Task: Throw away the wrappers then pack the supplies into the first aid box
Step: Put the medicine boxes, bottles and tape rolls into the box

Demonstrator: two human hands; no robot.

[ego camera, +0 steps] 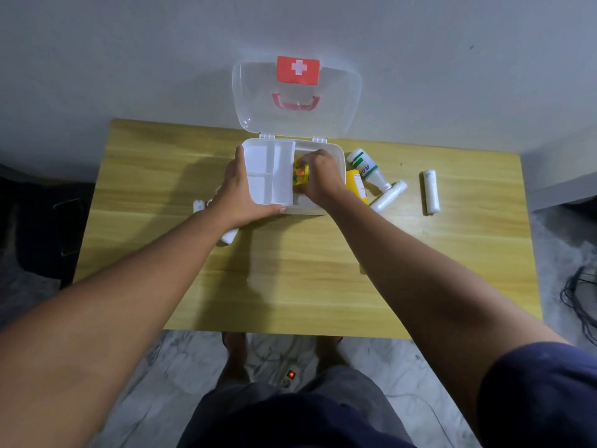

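Observation:
The white first aid box [336,153] stands open at the table's far middle, its clear lid [255,101] upright against the wall. A white divided tray [271,169] fills its left half. My left hand [240,192] grips the box's front left corner. My right hand [319,176] is inside the right half, closed on a small yellow and orange packet [300,175]. Right of the box lie a yellow box [357,185], a white bottle with green print [366,168] and two white gauze rolls [387,197] [431,192]. Another white roll [229,236] lies partly under my left wrist.
The wooden table [290,279] stands against a grey wall. A small white object [198,206] lies left of the box. On the floor are a power strip with a red light [289,376], black cables [581,302] at right, and a dark object [42,227] at left.

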